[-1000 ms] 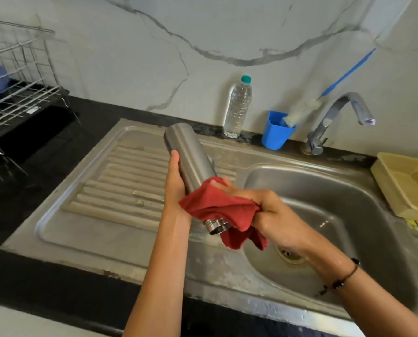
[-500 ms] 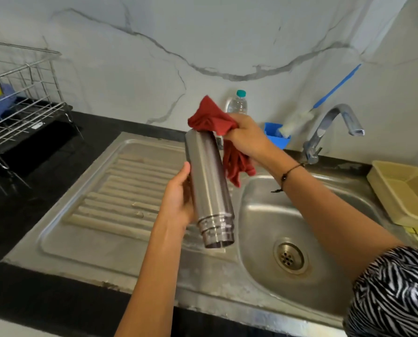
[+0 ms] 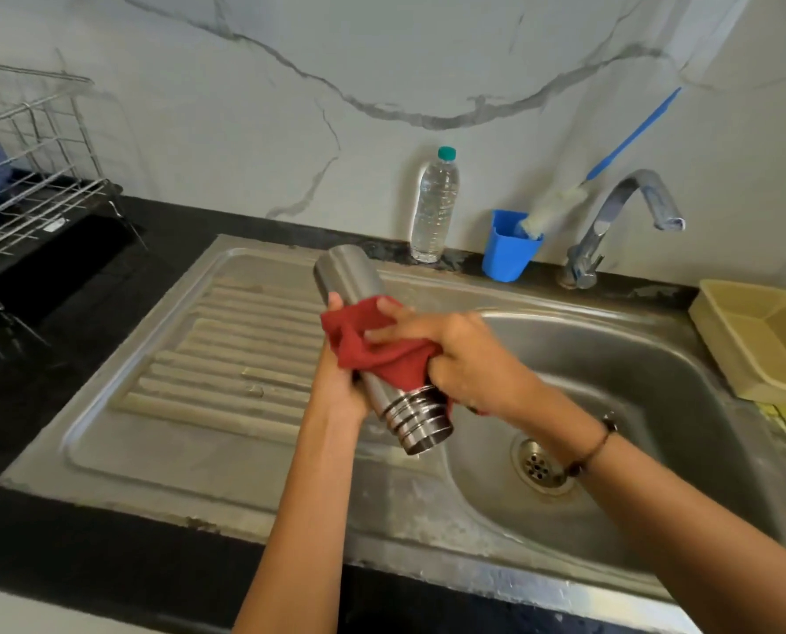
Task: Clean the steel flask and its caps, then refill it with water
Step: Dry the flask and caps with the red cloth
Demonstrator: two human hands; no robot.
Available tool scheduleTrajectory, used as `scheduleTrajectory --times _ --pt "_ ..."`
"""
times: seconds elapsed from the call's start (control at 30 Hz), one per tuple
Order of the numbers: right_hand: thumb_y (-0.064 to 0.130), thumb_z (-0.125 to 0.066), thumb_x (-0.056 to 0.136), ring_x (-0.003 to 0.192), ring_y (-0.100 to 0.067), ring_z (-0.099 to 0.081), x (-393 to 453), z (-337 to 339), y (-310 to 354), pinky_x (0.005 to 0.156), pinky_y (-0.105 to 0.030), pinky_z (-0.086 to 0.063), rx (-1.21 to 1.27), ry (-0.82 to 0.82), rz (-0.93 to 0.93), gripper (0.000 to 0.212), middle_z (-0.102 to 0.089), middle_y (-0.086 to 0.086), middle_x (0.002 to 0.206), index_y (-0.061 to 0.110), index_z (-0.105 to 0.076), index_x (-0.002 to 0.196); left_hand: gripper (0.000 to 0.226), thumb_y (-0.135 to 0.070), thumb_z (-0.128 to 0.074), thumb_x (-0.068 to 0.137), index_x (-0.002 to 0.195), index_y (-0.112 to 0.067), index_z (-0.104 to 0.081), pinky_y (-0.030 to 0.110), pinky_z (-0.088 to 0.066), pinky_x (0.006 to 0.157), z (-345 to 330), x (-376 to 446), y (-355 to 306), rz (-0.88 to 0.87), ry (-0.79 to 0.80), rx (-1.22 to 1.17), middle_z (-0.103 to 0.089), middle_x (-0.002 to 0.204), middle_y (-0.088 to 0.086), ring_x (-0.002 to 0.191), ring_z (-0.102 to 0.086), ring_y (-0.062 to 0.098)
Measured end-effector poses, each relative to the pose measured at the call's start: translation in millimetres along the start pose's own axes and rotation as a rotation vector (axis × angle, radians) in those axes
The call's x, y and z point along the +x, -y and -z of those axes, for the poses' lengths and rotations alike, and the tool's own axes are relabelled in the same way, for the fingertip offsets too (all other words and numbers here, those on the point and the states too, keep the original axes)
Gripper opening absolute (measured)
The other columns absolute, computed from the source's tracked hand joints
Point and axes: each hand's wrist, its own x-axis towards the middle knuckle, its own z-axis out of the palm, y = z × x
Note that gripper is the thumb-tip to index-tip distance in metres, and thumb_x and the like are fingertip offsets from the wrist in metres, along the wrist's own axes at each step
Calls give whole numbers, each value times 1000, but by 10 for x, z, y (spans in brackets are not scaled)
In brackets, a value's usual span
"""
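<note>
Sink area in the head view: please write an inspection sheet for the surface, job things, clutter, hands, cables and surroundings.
Surface: steel sink, ribbed drainboard, black counter.
Job things: steel flask held tilted, mouth down, above the sink; red cloth wrapped on its middle; caps not seen.
Clutter: water bottle, blue cup with brush, beige tray.
Hands: left hand holds the flask; right hand holds the cloth against it.
Cables: nothing seen.
Surroundings: tap, wire rack, marble wall.
</note>
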Motion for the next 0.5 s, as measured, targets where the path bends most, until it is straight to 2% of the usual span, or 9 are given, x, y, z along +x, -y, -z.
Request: scheduleTrajectory --times 0.07,0.1,0.17,0.23,0.27,0.3,0.37,0.43,0.5 --pt "2 -32 53 127 11 -28 -187 -31 15 111 -11 -20 48 22 54 74 -45 9 134 16 -67 116 73 -70 -46 71 79 -2 -72 34 -57 74 19 -16 -22 88 64 -5 -70 80 13 78 -70 24" --pt "0 -32 52 125 13 -27 -257 -24 6 110 -10 -21 68 29 69 74 -48 9 130 14 -68 114 75 -71 -51 68 81 -1 -73 36 -56 78 28 -25 -38 122 64 33 -70 83 14 82 -70 25" --pt "-3 -33 51 126 10 -34 -350 36 -23 107 -12 -29 132 42 60 71 -55 9 124 15 -70 109 82 -66 -71 58 103 2 -68 44 -51 91 31 -26 -55 145 -25 51 -67 105 20 99 -66 31" --pt "-12 -36 57 121 3 -49 -364 138 -60 103 -17 -38 272 31 12 67 -61 7 121 23 -72 102 99 -59 -81 52 128 -2 -54 51 -43 101 59 26 -58 71 -128 -39 -58 127 21 115 -58 34" --pt "-18 -37 61 115 -1 -56 -346 202 -80 98 -20 -44 345 -1 -26 67 -64 5 118 25 -71 100 93 -58 -77 60 131 -3 -52 52 -44 100 63 44 -72 -3 -146 -76 -58 127 21 114 -59 34" --pt "-22 -37 65 107 -3 -62 -305 269 -123 92 -21 -48 396 -49 -64 67 -67 2 115 23 -71 102 78 -58 -67 72 126 -3 -54 49 -51 92 76 36 -86 -58 -174 -74 -65 116 21 103 -65 33" --pt "-21 -37 70 93 -7 -67 -176 408 -168 80 -22 -51 424 -159 -89 61 -70 -3 108 13 -69 109 58 -54 -48 87 110 -2 -60 35 -59 64 89 -19 -121 -87 -151 -59 -69 86 16 72 -69 27" --pt "-12 -40 76 88 -14 -67 20 520 -172 77 -31 -51 388 -286 -85 55 -73 3 97 18 -69 111 68 -59 -48 86 120 0 -57 28 -56 59 77 -108 -144 -24 -46 -27 -64 94 14 69 -66 23" --pt "-5 -46 82 76 -5 -63 283 611 -146 74 -26 -47 327 -409 -105 45 -69 15 80 24 -69 108 85 -68 -55 79 135 -4 -49 31 -56 66 30 -162 -156 -22 5 92 -60 108 15 82 -65 24"
